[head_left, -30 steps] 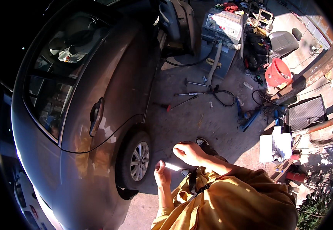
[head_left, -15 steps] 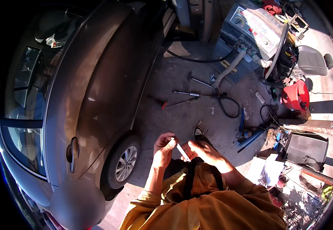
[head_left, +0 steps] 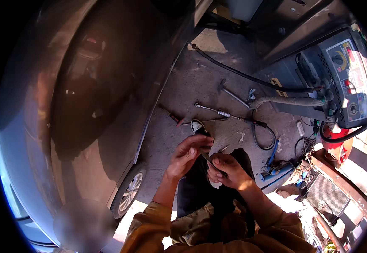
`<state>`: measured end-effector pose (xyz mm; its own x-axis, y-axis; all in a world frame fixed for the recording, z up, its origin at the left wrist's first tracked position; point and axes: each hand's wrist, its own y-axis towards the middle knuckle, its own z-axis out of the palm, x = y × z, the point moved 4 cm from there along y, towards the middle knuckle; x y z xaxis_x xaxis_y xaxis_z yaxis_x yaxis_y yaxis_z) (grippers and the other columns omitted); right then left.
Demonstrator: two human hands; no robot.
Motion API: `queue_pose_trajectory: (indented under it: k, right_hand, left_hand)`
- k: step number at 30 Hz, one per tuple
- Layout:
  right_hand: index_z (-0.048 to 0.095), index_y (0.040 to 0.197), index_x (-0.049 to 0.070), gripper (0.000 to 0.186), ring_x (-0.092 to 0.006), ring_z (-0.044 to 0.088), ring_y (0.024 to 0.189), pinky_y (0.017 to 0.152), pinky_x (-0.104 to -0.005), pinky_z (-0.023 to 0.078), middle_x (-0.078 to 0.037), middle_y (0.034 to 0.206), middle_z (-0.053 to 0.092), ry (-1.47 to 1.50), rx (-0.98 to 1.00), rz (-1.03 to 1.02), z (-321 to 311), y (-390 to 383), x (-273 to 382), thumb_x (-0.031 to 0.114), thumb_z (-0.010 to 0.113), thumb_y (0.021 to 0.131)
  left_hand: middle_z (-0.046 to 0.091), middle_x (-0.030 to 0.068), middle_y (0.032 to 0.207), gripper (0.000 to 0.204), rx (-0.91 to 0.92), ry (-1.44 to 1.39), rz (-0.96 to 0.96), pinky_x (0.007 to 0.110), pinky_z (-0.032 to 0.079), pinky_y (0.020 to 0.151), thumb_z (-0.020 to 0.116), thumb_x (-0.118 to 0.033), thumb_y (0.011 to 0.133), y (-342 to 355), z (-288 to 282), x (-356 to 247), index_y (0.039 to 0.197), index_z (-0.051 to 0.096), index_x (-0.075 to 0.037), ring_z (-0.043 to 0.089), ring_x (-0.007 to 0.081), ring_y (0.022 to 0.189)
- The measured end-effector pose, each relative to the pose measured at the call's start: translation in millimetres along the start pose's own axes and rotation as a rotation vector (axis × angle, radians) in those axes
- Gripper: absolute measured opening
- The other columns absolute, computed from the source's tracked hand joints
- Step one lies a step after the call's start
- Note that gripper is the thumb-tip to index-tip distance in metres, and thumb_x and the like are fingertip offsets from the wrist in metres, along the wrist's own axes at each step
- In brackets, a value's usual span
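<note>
In front of my knees, my right hand (head_left: 226, 169) pinches a thin, flat, narrow strip (head_left: 209, 159) between thumb and fingers. The strip looks dark and slants up toward my left hand. Close by its upper end is my left hand (head_left: 187, 157), with fingers stretched out and thumb apart. Whether the left fingers touch the strip cannot be made out. Left of my arms stands a brown car (head_left: 103, 139), its side panel facing me.
On the concrete lie a hammer (head_left: 234, 93), a long metal rod tool with a coiled section (head_left: 223, 114) and a red-handled tool (head_left: 173, 117). A black cable (head_left: 251, 77) runs to a grey machine (head_left: 310, 76). A red bucket (head_left: 339, 149) and a radiator (head_left: 327, 196) are at right.
I have moved forward, closer to the car's panel, and one shoe now shows farther ahead. The strip, light before, looks dark now. My left hand's pinch on its upper end has loosened.
</note>
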<state>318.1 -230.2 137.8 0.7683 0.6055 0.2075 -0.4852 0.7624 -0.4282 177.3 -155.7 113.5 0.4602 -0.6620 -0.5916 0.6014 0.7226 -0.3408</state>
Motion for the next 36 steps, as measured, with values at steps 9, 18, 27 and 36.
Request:
queue_pose_trajectory:
  k: [9,18,27,36]
  right_hand:
    - [0.056,0.093,0.002,0.021,-0.0121,0.051,0.053,0.050,-0.0272,0.041,-0.006,0.065,0.056,-0.320,-0.435,-0.242,-191.8,219.6,97.3,0.021,0.059,0.101]
    - [0.059,0.094,0.000,0.016,-0.0077,0.051,0.062,0.057,-0.0272,0.043,-0.005,0.067,0.059,-0.917,-0.435,-0.471,-289.7,333.5,155.4,0.015,0.060,0.098]
    - [0.064,0.097,-0.001,0.018,-0.0226,0.064,0.065,0.063,-0.0350,0.050,-0.013,0.074,0.067,-1.343,-0.048,-0.738,-229.7,418.5,235.0,0.016,0.061,0.094]
    - [0.065,0.115,0.001,0.028,-0.0345,0.070,0.093,0.084,-0.0405,0.053,-0.022,0.099,0.071,-1.718,-0.031,-0.743,-191.5,438.1,248.9,0.017,0.059,0.093]
  left_hand:
    - [0.032,0.0263,0.154,0.064,-0.270,2.200,0.325,0.052,0.030,0.114,0.067,-0.024,0.092,245.6,-228.7,-3.1,0.143,0.040,0.003,0.028,0.0424,0.144]
    - [0.036,0.0272,0.151,0.055,-0.434,2.334,0.701,0.052,0.033,0.109,0.065,-0.006,0.084,304.5,-251.5,15.0,0.136,0.048,0.005,0.040,0.0448,0.136]
    - [0.042,0.0191,0.152,0.045,-0.624,2.433,0.720,0.047,0.038,0.103,0.066,-0.005,0.079,297.8,-253.4,14.9,0.123,0.061,-0.002,0.047,0.0380,0.129]
    - [0.049,0.0115,0.148,0.030,-0.790,2.165,0.780,0.045,0.044,0.101,0.070,-0.002,0.073,302.5,-237.5,15.5,0.102,0.068,-0.004,0.049,0.0334,0.123]
